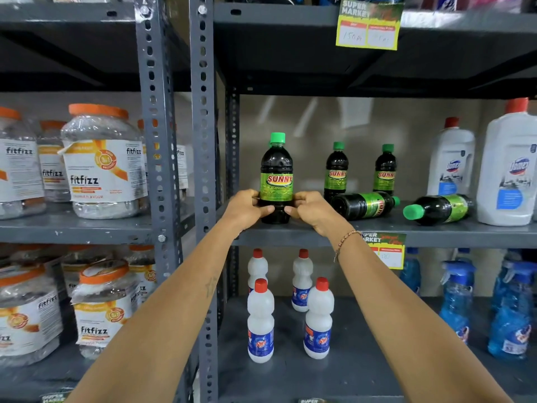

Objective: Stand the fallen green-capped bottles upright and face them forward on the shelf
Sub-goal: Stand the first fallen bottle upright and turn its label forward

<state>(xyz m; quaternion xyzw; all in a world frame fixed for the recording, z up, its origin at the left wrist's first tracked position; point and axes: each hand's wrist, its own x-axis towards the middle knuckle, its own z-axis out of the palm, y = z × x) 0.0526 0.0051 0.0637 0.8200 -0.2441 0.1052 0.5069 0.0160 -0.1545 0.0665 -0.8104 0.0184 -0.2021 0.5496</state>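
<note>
A dark green-capped bottle (276, 175) with a green "SUNNY" label stands upright at the front left of the grey middle shelf (436, 231), label facing me. My left hand (247, 209) grips its lower left side and my right hand (312, 210) its lower right side. Two more green-capped bottles stand upright further back, one (336, 170) in the middle and one (385, 170) to its right. Two lie on their sides: one (364, 205) with its cap pointing right, another (438, 209) with its cap pointing left toward me.
Large white red-capped jugs (507, 170) stand at the right end of the same shelf. Small white red-capped bottles (260, 321) and blue spray bottles (511, 309) fill the shelf below. Orange-lidded jars (101, 161) sit in the left bay behind perforated steel uprights (203, 117).
</note>
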